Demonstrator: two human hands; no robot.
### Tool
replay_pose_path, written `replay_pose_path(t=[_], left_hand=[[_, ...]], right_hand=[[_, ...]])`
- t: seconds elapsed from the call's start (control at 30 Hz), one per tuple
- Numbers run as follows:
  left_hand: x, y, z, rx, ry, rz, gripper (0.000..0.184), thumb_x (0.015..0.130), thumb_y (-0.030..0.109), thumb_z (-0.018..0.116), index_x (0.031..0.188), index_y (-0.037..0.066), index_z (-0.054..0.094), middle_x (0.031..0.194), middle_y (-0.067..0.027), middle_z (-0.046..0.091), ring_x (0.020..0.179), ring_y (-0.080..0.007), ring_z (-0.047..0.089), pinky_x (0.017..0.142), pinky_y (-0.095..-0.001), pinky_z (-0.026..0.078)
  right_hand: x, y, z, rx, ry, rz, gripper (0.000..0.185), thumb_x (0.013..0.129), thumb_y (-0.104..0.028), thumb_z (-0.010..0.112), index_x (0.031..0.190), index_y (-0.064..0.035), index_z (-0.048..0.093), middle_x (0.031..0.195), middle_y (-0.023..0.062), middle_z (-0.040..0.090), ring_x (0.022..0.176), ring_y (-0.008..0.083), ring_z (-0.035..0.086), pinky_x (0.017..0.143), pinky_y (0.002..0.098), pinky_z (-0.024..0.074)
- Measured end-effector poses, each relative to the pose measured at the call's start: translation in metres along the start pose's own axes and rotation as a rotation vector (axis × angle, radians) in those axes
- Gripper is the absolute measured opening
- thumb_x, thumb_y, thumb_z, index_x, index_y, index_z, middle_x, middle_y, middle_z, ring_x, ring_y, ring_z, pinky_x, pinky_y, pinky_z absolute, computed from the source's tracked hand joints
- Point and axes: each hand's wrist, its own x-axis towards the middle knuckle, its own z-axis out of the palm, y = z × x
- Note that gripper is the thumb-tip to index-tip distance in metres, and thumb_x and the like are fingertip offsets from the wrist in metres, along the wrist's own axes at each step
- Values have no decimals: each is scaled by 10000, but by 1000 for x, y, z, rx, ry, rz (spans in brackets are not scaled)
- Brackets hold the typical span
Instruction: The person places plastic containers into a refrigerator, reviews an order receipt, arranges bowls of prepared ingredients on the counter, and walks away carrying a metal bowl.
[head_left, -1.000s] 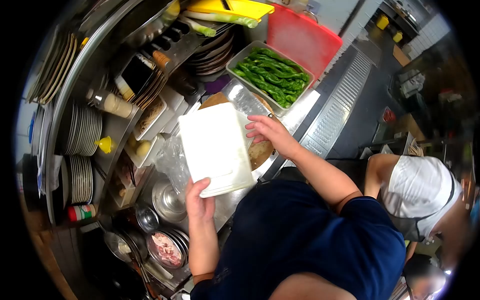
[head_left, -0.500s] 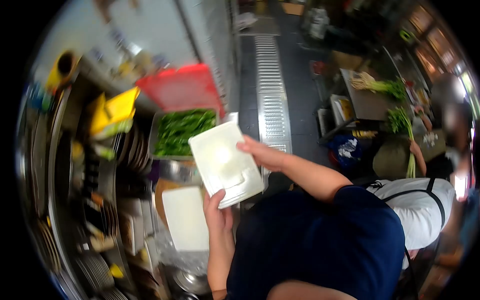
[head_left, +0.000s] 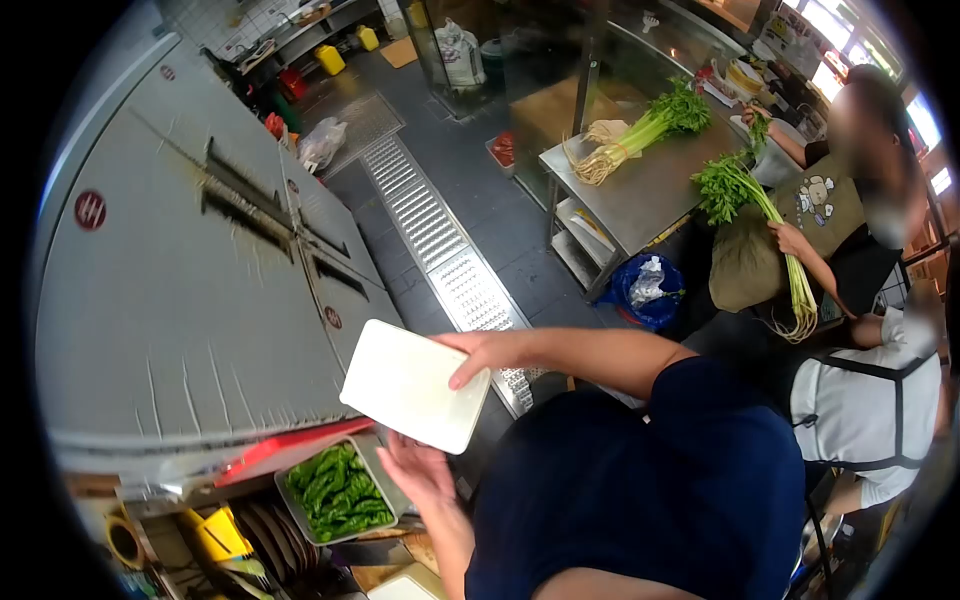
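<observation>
My right hand (head_left: 485,352) grips the upper right edge of a white rectangular container (head_left: 415,385), thumb on its flat face and the other fingers behind it. Just under its lower edge is my left hand (head_left: 418,470), with its fingers apart; some fingertips are hidden by the container. Below and to the left, long green peppers (head_left: 338,492) lie in a rectangular tray (head_left: 388,483). A second white rectangular piece (head_left: 408,588) shows at the bottom edge.
A grey refrigerator (head_left: 200,270) stands at left, beside a floor drain grate (head_left: 440,240). Celery (head_left: 640,135) lies on a metal table (head_left: 650,190). A co-worker (head_left: 790,240) there holds more celery; another in white (head_left: 860,410) is at right. A blue-lined bin (head_left: 645,290) sits below.
The view has swung toward the refrigerator and drain. My left hand has let go of the white container, which my right hand still holds. Earlier, the container was lifted off another white piece.
</observation>
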Motion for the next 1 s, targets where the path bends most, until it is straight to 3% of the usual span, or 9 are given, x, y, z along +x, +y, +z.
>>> replay_pose_path(t=[0.03,0.13,0.33,0.57,0.67,0.77,0.9,1.0], left_hand=[[19,10,19,-44,-83,-19,829,960,628,450,1479,-10,338,1459,-215,432,1302,-342,490,1062,-496,446],[80,27,55,-71,-293,-105,794,970,584,472,1485,-5,338,1438,-190,475,1277,-319,524,1042,-494,458],[176,15,98,180,-352,-362,652,922,369,631,1424,-5,450,1352,-159,578,1236,-278,566,1053,-397,453],[275,3,130,327,-426,-457,676,873,356,667,1391,-36,478,1323,-170,595,1221,-265,579,1049,-394,457],[338,11,137,234,-482,-536,680,852,329,689,1379,-48,483,1315,-167,602,1230,-269,581,1037,-392,472],[386,34,157,348,-501,-495,688,832,304,707,1381,-45,483,1337,-169,592,1245,-267,576,1031,-389,481],[441,62,158,267,-547,-426,708,797,278,725,1380,-45,483,1330,-153,598,1233,-241,575,1050,-379,446],[463,74,149,203,-434,-341,701,780,268,729,1361,-49,498,1275,-132,622,1201,-233,583,1041,-363,435]], right_hand=[[0,-20,-25,-32,-66,34,975,791,-129,759,1570,1,187,1478,173,455,1361,255,445,1125,387,360],[6,-62,-96,-128,-163,169,896,781,-176,776,1525,16,315,1422,180,517,1319,255,489,1090,372,392],[22,-126,-187,-227,-266,390,813,775,-212,777,1465,30,422,1380,192,547,1278,255,522,1061,355,409],[80,-155,-266,-314,-309,485,754,791,-281,753,1423,34,487,1353,188,571,1257,267,535,1057,353,399],[128,-174,-306,-348,-328,534,742,804,-301,737,1425,23,494,1367,177,567,1271,269,521,1072,355,376],[193,-205,-344,-484,-309,561,688,807,-321,731,1387,1,547,1361,170,568,1285,283,498,1101,360,333],[282,-250,-367,-466,-348,584,695,790,-335,758,1383,-31,560,1299,176,595,1221,261,538,1054,348,374],[352,-284,-370,-602,-414,564,697,828,-368,750,1407,-47,533,1206,146,636,1147,233,578,1010,336,410]])
